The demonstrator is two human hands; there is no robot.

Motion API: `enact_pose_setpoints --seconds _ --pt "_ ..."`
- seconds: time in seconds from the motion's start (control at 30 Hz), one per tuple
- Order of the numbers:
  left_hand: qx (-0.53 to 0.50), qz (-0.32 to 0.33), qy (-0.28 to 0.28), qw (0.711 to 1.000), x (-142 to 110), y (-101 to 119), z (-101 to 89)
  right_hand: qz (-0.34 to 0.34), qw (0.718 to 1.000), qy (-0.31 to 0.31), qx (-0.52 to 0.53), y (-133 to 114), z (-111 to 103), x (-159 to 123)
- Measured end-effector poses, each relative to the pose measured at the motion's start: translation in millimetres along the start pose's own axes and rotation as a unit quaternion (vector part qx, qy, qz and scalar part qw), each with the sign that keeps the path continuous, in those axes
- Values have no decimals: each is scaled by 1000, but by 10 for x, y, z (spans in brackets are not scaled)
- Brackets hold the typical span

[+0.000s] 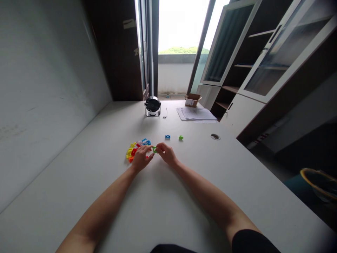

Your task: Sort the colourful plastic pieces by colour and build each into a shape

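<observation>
The pile of pieces [129,152] lies on the table [155,196], left of the papers [197,114]. The carton [191,102] stands behind the papers.

I see passage over the tabletop [197,154] toward three o'clock of the right hand [166,154], but a blue block [167,137] obstructs twelve, a loose green block [180,137] one, the left hand [142,157] and coloured pile [130,152] nine.
</observation>
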State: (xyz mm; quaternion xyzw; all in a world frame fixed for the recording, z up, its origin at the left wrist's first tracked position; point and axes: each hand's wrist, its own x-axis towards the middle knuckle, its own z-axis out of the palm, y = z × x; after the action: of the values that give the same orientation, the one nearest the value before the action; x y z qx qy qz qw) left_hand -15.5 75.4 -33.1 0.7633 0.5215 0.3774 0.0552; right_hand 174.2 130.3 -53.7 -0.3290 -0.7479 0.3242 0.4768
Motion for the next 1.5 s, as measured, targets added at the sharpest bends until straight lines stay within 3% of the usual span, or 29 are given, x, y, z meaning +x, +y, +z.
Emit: enact_pose_setpoints --seconds 0.47,0.9,0.97,1.07,1.2,1.33,1.5 --pt "5 -12 12 1000 22 -46 -5 -87 995 -47 -35 -57 -35 12" --pt "3 -22 16 1000 19 -66 10 -111 985 -60 -121 -61 -107 22" --pt "0 -22 19 1000 18 -74 23 -105 983 -35 -145 31 -194 102" --pt "-4 -22 15 1000 16 -89 40 -65 978 52 -191 237 -478 262" --pt "-2 -17 10 1000 13 -103 56 13 934 160 -319 568 -1048 350" --pt "5 -13 6 1000 6 -111 73 129 873 162 -442 859 -1448 226" --pt "12 -14 7 1000 -2 -120 81 178 846 109 -491 1037 -1445 138"
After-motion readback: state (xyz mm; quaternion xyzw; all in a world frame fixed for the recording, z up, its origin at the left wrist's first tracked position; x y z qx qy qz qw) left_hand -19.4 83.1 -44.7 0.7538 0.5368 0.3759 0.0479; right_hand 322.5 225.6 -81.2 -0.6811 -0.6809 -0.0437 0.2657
